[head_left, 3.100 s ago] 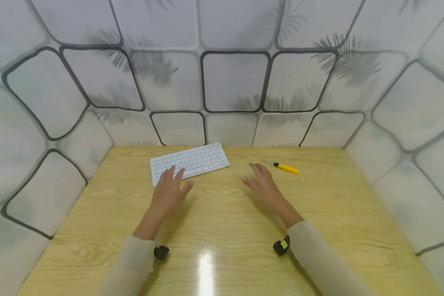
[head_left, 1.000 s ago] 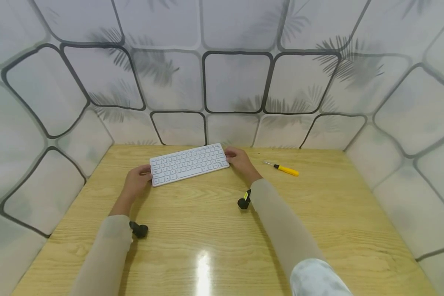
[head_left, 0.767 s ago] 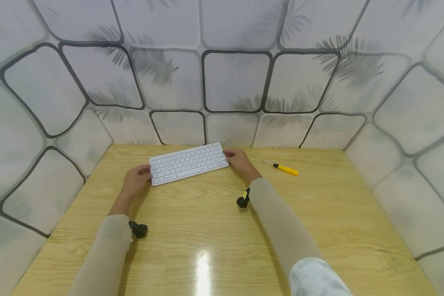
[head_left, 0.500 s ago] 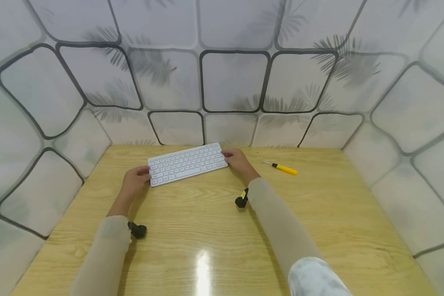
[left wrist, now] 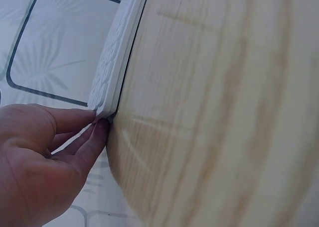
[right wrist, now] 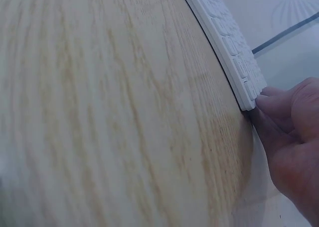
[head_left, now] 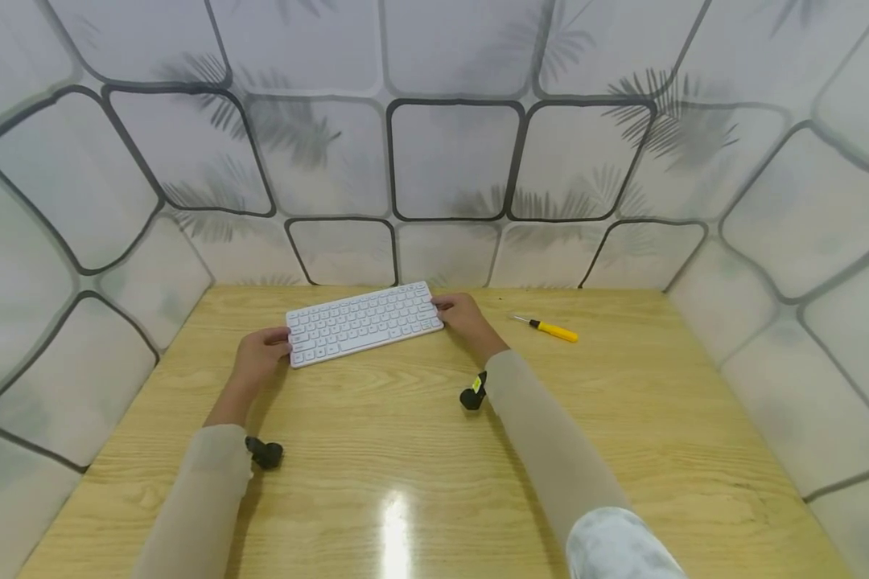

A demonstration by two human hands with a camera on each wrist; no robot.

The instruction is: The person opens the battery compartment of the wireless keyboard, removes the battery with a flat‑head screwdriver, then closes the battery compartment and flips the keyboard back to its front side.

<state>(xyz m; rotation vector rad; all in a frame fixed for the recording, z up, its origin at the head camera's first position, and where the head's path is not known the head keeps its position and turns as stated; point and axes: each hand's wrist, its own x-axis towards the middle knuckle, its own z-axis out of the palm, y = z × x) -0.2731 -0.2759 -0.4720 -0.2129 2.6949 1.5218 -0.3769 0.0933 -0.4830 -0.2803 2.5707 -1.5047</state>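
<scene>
Beige-sleeved arm [head_left: 199,490] reaching forward, left hand [head_left: 259,352], earlier over white keyboard [head_left: 364,323], now pinching its left end, keyboard lying aslant on wooden table [head_left: 376,434]; right hand [head_left: 467,315], earlier near yellow screwdriver [head_left: 554,330], now pinching right end, pointing inward; screwdriver lying farther right.

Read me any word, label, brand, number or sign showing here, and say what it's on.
No text can be read.
White keyboard: key markings too small and blurred to read.
Yellow sticker on the black right-wrist camera: too small to read.
Yellow-handled screwdriver: no lettering visible.
</scene>
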